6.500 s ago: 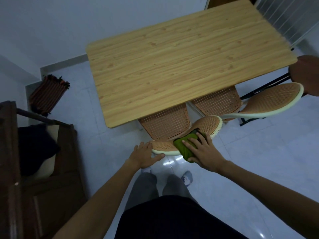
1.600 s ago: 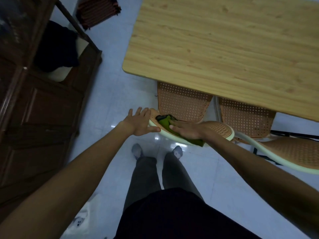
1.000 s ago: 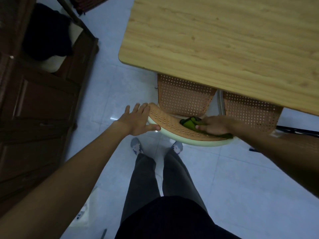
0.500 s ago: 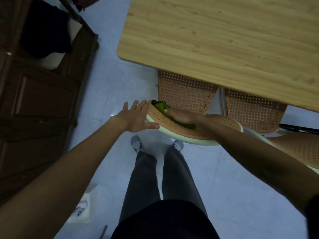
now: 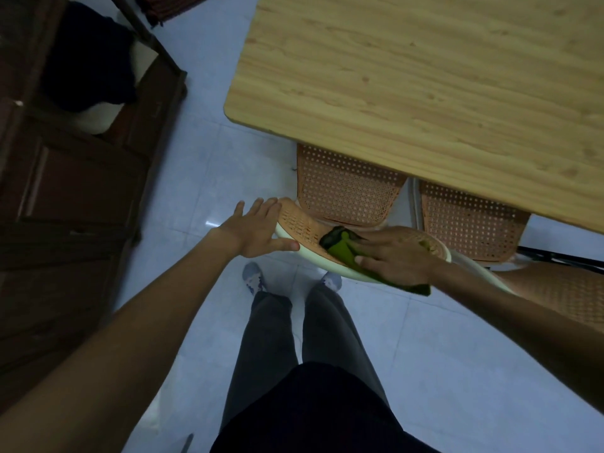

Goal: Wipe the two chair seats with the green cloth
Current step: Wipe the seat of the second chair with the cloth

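Two orange perforated chairs are tucked under the wooden table [image 5: 425, 76]. The left chair's seat [image 5: 346, 188] shows in front of the table edge, and its curved backrest [image 5: 299, 223] with a pale rim lies nearest me. My right hand [image 5: 392, 253] presses the green cloth [image 5: 340, 248] flat on that backrest; the cloth's tail hangs over the rim. My left hand [image 5: 258, 228] rests flat against the backrest's left end, fingers spread. The second chair's seat [image 5: 470, 220] sits to the right, its backrest [image 5: 562, 289] partly hidden by my right arm.
A dark wooden cabinet [image 5: 65, 197] stands along the left, with dark clothing [image 5: 88, 57] heaped on it. My legs and feet [image 5: 253, 279] stand on the pale tiled floor [image 5: 457, 371] just before the chairs. A black chair frame [image 5: 555, 255] shows at the right.
My right hand has slid the green cloth rightward and toward me along the backrest, so the cloth now hangs over the rim. My left hand has stayed on the left end.
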